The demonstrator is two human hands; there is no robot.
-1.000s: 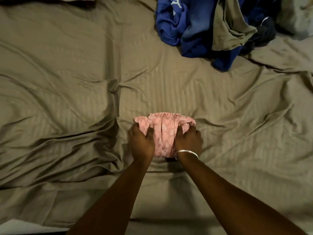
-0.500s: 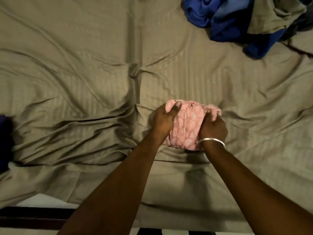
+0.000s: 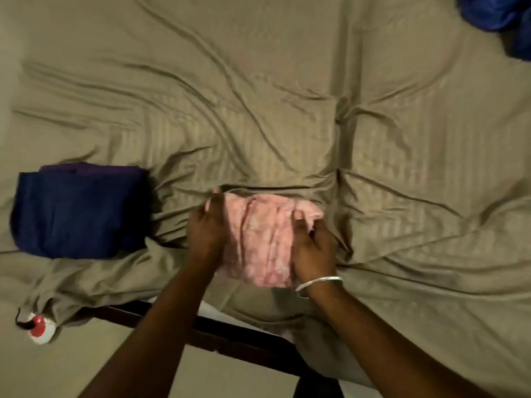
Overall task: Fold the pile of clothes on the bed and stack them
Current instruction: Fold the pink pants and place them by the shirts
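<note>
A small folded bundle of pink patterned cloth (image 3: 265, 239) sits near the front edge of the bed (image 3: 287, 116), which is covered by a wrinkled olive-tan striped sheet. The left hand (image 3: 208, 228) grips the bundle's left side, its fingers curled over the cloth, and the right hand (image 3: 314, 248), a silver bangle (image 3: 317, 283) on its wrist, clasps the right side with the thumb on top. The frame is blurred, so whether the bundle is lifted off the sheet or touching it cannot be told.

The cloth looks thin, soft and light; it would probably slump and come unfolded if taken by one edge, so a hold on both sides, pressing the layers together, seems the safest way to carry it.

Toward the bed's left edge lies a stack of folded dark navy and purple garments (image 3: 77, 211), likely where the bundle belongs. A heap of unfolded blue clothes (image 3: 500, 18) shows at the far right corner. No containers are in view.
</note>
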